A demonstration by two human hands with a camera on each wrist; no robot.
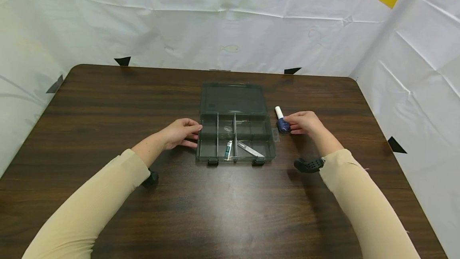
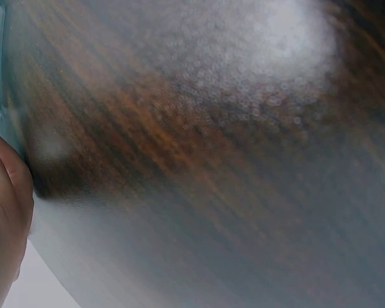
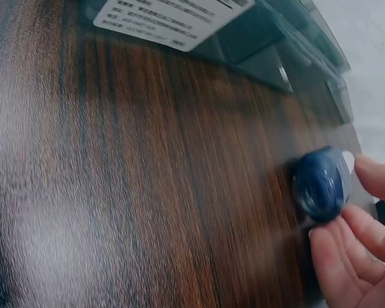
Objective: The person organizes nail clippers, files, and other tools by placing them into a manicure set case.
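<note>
Head view, read from left to right: the left hand (image 1: 181, 132) rests against the left wall of a dark, see-through organizer box (image 1: 235, 139), fingers loosely curved on its edge and steadying it rather than gripping. The box sits open on the dark wooden surface (image 1: 108, 103), its lid laid back flat, with a small tube (image 1: 228, 149) and a flat silvery tool (image 1: 250, 149) in its front compartments. Just right of the box lies a blue nail polish bottle (image 1: 282, 121) with a white cap, on its side, and the right hand (image 1: 304, 122) pinches its blue body between fingertips and thumb. The right wrist view shows the round blue bottle (image 3: 322, 183) held by those fingers (image 3: 346, 256) close to the box's side. The grip looks light and sits on a smooth, rounded body, so the bottle could slip or roll away when lifted. It could also clip the box's wall, and the loosely braced box might then slide.
</note>
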